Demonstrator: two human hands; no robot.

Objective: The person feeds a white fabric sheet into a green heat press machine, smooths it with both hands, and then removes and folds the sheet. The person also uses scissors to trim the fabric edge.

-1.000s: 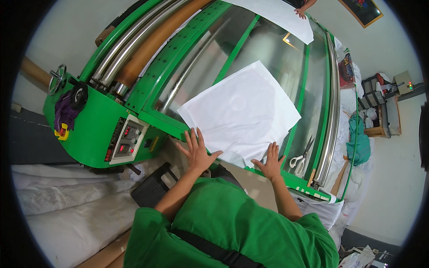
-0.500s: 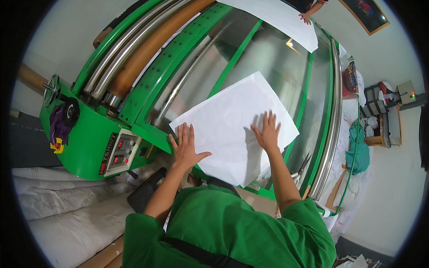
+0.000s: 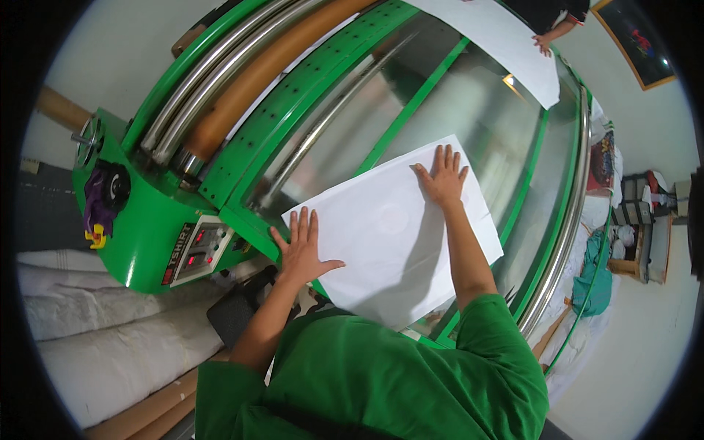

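A large white sheet point(image 3: 374, 227), paper or cloth, lies at an angle across the near end of a green machine's table with clear panels point(image 3: 469, 95). My left hand point(image 3: 301, 249) rests with fingers spread on the sheet's left edge. Farther up, near the far corner, my right hand point(image 3: 444, 176) is spread flat on the same sheet. Both hands are open and hold nothing. Whether the sheet is one layer or several I cannot tell.
At the far end a co-worker's hand point(image 3: 543, 44) touches another white sheet point(image 3: 499, 37). Steel rollers point(image 3: 213, 88) and a brown roller point(image 3: 257, 88) run along the left. A control panel point(image 3: 202, 249) faces me at lower left. Wrapped rolls point(image 3: 125, 359) lie below it.
My right hand has slid away from me to the sheet's far corner. The left hand stays on the left edge. The whole view has shifted slightly.
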